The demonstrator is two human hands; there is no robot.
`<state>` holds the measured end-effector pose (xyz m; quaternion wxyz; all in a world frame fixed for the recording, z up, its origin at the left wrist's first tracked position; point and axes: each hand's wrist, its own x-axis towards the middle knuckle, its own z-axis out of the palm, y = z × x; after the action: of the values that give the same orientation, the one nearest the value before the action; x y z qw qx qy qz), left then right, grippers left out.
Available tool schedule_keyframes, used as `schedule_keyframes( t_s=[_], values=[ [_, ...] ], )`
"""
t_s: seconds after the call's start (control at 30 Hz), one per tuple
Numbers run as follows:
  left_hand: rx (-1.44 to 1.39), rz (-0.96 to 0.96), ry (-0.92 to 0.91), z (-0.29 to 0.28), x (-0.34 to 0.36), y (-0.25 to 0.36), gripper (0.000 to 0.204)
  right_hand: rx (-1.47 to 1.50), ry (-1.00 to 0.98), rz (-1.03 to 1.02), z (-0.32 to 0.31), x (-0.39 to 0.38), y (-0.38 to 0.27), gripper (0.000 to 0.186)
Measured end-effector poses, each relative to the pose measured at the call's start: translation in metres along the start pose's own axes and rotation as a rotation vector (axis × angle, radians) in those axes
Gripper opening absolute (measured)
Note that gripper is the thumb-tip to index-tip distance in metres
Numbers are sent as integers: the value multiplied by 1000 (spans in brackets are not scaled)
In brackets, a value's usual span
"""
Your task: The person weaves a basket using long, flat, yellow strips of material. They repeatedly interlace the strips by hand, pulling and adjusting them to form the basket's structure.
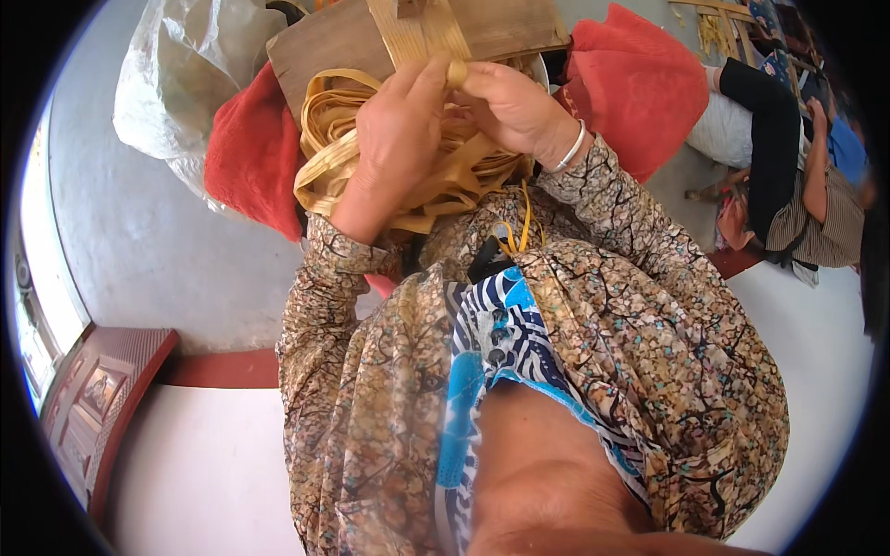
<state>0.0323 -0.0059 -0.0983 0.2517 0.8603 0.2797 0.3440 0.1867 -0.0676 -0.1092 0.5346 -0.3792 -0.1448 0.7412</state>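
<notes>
A flat, pale yellow woven band (pixel 422 37) comes down over a wooden board (pixel 519 26) toward my two hands. My left hand (pixel 399 134) pinches the band's lower end between thumb and fingers. From the other side, my right hand (pixel 519 107), with a silver bangle at its wrist, grips a folded yellow strip (pixel 456 74) at the band's corner. The fingertips of both hands nearly meet there. Beneath them lies a loose heap of long yellow flat strips (pixel 324 111), partly hidden by my hands and sleeves.
Red cloth covers (pixel 246 153) stand to the left, with another red cloth (pixel 635 88) to the right. A clear plastic bag (pixel 176 83) is at the far left. At the right edge another person (pixel 820 218) sits near. A carved wooden door (pixel 97 398) stands lower left.
</notes>
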Motion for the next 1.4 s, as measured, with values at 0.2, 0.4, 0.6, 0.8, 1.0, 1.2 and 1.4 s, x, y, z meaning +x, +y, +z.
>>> schedule_keyframes(
  t_s=[0.2, 0.4, 0.6, 0.8, 1.0, 1.2, 1.4],
  values=[
    [-347, -253, -142, -19, 16, 20, 28, -170, 44, -173, 2, 5, -2, 17],
    [30, -401, -200, -7, 28, 20, 25, -1103, 256, -869, 14, 5, -9, 12],
    [-1099, -1021, -102, 5, 22, 3, 30, -912, 301, -855, 15, 13, -6, 9],
    [-676, -601, -138, -17, -18, 10, 23, -71, 96, -566, -10, 30, -9, 14],
    [176, -156, -169, -38, -1, 5, 9, -1086, 75, -740, 21, 3, -62, 29],
    [-656, -502, -553, -34, 13, -19, 20, -1594, -251, -439, 16, -4, -72, 24],
    [-748, -646, -542, -33, 22, -33, 26, -1256, -47, -252, 3, -2, -69, 19]
  ],
)
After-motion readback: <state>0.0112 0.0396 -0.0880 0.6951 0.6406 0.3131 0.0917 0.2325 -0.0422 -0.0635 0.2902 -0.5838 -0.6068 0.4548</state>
